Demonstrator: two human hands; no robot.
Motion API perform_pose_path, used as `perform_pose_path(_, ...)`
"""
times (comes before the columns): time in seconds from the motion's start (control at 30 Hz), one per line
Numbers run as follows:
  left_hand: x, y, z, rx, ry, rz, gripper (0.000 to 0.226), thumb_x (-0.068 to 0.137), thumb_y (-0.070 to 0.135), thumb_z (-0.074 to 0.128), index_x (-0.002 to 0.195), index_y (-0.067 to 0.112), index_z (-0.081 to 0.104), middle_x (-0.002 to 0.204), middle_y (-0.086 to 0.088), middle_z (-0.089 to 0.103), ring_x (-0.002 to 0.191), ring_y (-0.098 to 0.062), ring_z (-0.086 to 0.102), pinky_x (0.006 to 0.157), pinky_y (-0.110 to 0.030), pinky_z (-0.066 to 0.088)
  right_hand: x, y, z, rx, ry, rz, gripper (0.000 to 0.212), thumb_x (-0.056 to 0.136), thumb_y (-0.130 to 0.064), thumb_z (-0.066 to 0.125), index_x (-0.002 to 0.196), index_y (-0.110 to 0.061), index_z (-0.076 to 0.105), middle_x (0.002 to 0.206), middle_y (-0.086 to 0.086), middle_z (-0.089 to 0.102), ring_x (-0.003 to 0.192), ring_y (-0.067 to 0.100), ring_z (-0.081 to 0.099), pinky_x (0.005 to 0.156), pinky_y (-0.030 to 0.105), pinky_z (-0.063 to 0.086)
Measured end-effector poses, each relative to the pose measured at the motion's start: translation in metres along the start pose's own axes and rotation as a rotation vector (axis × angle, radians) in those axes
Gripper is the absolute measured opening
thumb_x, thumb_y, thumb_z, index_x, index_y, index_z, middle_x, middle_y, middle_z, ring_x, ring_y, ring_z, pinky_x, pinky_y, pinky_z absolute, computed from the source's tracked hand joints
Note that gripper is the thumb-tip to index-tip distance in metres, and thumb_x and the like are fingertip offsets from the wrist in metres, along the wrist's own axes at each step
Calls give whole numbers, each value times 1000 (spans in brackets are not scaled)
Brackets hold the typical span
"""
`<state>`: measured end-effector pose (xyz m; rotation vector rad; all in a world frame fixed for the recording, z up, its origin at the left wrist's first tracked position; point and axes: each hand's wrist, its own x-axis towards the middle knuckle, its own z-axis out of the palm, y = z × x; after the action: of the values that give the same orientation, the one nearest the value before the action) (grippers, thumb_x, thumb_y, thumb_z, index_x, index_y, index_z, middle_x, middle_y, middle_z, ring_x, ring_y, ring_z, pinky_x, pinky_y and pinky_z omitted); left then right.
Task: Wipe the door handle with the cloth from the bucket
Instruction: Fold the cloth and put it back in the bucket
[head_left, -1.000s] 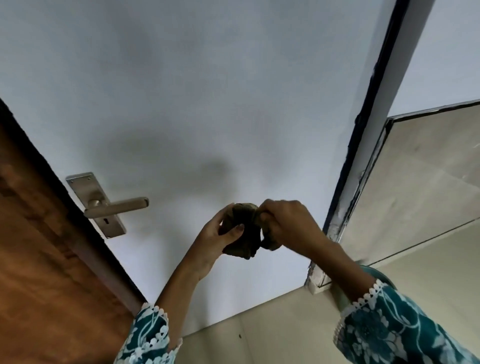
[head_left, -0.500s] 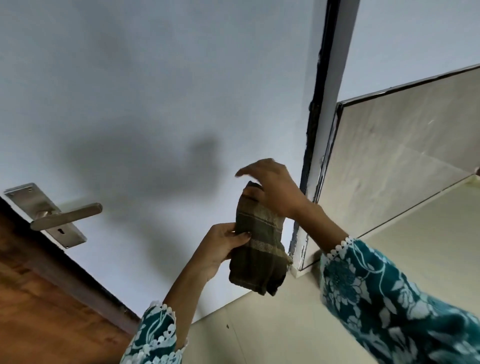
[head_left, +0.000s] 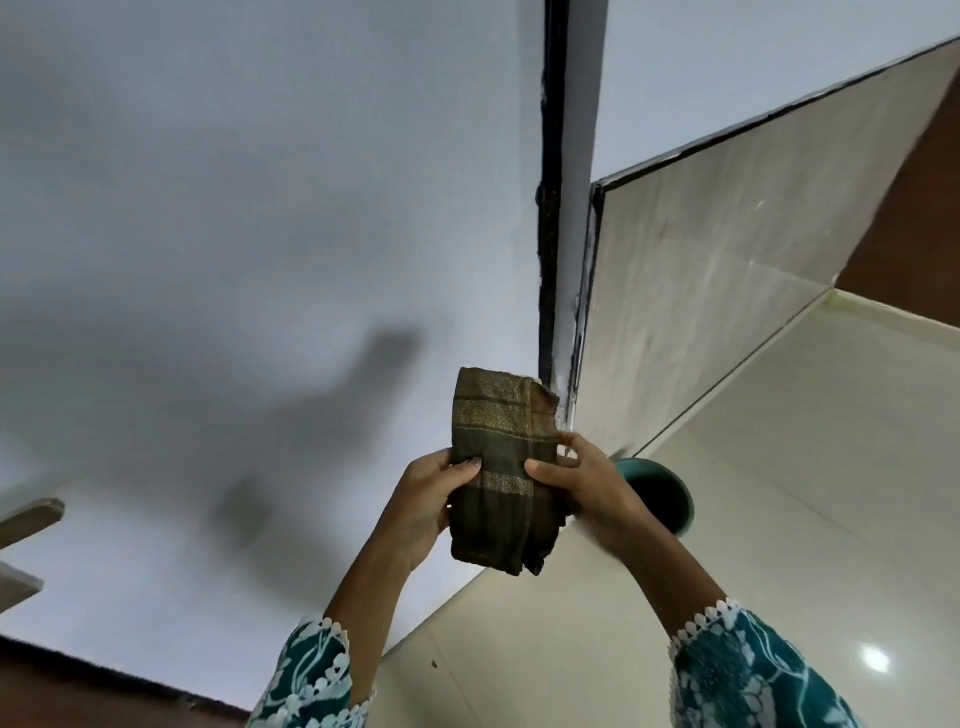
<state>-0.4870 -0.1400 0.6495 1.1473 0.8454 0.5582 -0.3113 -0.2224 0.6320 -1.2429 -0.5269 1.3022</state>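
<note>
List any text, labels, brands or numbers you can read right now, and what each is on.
None: no readable text anywhere in view.
cloth: woven stripes only, no label showing.
door handle: mostly cut off at the frame edge, no marking visible.
bucket: plain teal rim, no print.

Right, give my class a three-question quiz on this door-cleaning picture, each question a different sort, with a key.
1. True or false: only the left hand grips the cloth.
2. Where is the door handle? A) at the left edge, away from the cloth; B) under the cloth; C) inside the bucket.
3. Fill in: the teal bucket shows just behind the ____ hand.

Key:
1. False; the right hand grips it too.
2. A.
3. Right.
</note>
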Motion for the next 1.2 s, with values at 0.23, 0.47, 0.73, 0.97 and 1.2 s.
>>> perform_pose_path(0.23, 32, -8, 24, 155, 220, 27, 49, 83, 15, 71, 123, 25, 45, 99, 0, 64, 88, -14, 67, 72, -26, 58, -2, 3, -10, -593, 233, -347, 73, 79, -26, 72, 132, -32, 22, 111, 0, 67, 98, 17, 67, 78, 29, 58)
perform_pose_path(0.47, 65, -20, 59, 629, -101, 282, 71, 76, -2, 73, 136, 20, 44, 117, 0, 64, 104, -12, 61, 84, -15, 49, 9, -4, -58, -1165, 301, -302, 58, 73, -31, 74, 126, -25, 52, 118, 4, 58, 106, 20, 54, 90, 29, 45)
perform_pose_path(0.73, 134, -38, 134, 955, -134, 409, 48, 64, 28, 85, 104, 18, 61, 108, 7, 48, 98, -8, 47, 75, -9, 39, 45, -65, -170, -1187, 101, -140, 33, 56, -46, 76, 81, -26, 69, 91, -2, 51, 90, 14, 44, 70, 24, 36)
perform_pose_path(0.97, 243, -77, 246, 115, -16, -164, 37, 78, 1, 72, 112, 2, 60, 108, -20, 69, 99, -33, 67, 82, -46, 56, 121, -79, -309, -186, 43, 198, 41, 75, -17, 73, 112, -2, 61, 108, 24, 67, 98, 36, 65, 83, 40, 56)
perform_pose_path(1.2, 306, -165, 309, -65, 189, -399, 31, 82, -9, 62, 112, -5, 58, 105, -23, 68, 98, -37, 65, 85, -49, 53, 188, -16, -410, -139, 74, 419, 34, 77, 2, 68, 108, -12, 67, 104, 13, 71, 99, 29, 66, 85, 40, 53)
